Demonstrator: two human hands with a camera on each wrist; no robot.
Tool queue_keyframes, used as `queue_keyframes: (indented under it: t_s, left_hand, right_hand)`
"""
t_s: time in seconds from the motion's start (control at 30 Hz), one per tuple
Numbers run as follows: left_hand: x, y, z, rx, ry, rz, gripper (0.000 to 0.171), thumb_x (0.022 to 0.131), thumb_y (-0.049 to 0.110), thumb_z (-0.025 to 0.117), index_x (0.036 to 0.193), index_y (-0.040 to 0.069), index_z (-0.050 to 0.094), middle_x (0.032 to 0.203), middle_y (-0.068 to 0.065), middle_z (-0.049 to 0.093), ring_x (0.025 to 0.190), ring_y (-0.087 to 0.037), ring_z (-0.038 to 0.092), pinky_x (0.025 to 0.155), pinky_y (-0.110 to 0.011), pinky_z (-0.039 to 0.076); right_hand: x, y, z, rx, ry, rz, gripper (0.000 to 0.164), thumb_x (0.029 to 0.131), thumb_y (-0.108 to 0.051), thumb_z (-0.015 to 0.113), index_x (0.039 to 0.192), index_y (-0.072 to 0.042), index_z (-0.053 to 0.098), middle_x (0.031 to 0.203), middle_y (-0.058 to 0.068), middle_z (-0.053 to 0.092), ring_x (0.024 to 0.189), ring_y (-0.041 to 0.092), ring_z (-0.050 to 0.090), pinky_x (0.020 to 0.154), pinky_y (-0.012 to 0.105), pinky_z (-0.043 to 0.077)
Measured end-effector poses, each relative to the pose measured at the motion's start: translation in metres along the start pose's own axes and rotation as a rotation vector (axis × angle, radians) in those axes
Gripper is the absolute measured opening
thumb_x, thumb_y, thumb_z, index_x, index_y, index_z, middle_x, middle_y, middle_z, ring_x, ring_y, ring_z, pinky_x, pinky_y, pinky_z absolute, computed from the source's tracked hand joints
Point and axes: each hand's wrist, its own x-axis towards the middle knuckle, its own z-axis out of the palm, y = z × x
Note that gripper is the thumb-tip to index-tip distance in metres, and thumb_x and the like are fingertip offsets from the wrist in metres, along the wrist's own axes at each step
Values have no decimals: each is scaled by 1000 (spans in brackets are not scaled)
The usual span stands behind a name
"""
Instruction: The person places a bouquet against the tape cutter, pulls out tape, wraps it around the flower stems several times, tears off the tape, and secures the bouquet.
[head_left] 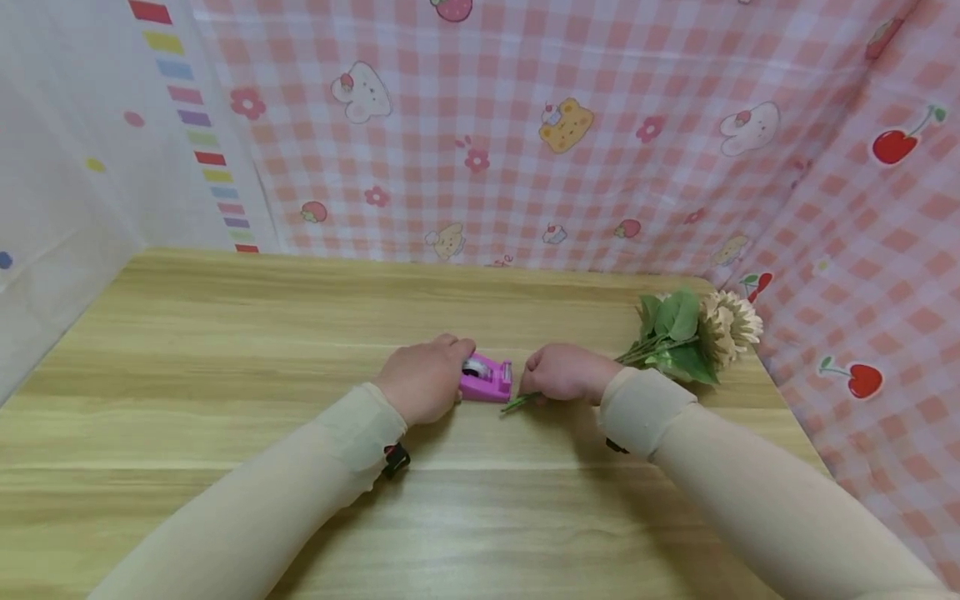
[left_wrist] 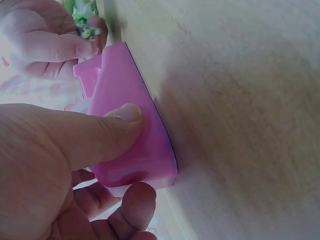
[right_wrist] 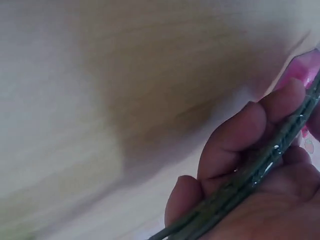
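Note:
A bright pink tape dispenser (head_left: 487,388) with a tape roll in it sits on the table near the middle. My left hand (head_left: 423,379) grips it from its left end; the left wrist view shows the thumb on the side of its pink body (left_wrist: 122,95) and fingers curled at its end. Just right of the dispenser, my right hand (head_left: 566,372) holds a bundle of green flower stems (right_wrist: 250,180), fingers curled around them. Their cut ends (head_left: 517,403) point left, close to the dispenser. Beyond the right wrist lie the green leaves (head_left: 678,315) and a cream bloom (head_left: 730,330).
The wood-grain table (head_left: 247,333) meets a pink checked cloth (head_left: 480,192) along its back edge. More of this patterned cloth hangs on the right side, near the bloom. A whitish sheet (head_left: 67,167) hangs on the left.

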Motion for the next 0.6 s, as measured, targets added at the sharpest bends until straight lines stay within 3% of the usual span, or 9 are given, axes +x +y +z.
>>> queue_keyframes:
  t_s: [0.3,0.47,0.6]
  left_hand:
    - [0,2,-3,-5,-1,-3,64,98,15,70,157,10,47,151,-12,59,125,-30,67,99,-47,62]
    - [1,1,-2,2,-1,0,63,98,14,69,157,10,47,151,-12,59,126,-30,66,99,-47,62]
    - [0,1,-2,7,-2,2,63,98,13,69,157,9,47,150,-12,59,125,-29,67,98,-47,62]
  right_hand:
    - [-4,1,-1,7,29,14,21,91,-19,68,72,-12,66,67,-1,65,60,12,53,58,24,45]
    - [-6,1,1,22,35,20,13,93,-19,70,85,-10,70,76,2,69,70,14,59,64,25,49]
    - [-10,1,3,-28,33,-19,18,99,-26,69,97,-9,66,85,3,68,78,16,60,69,26,49]
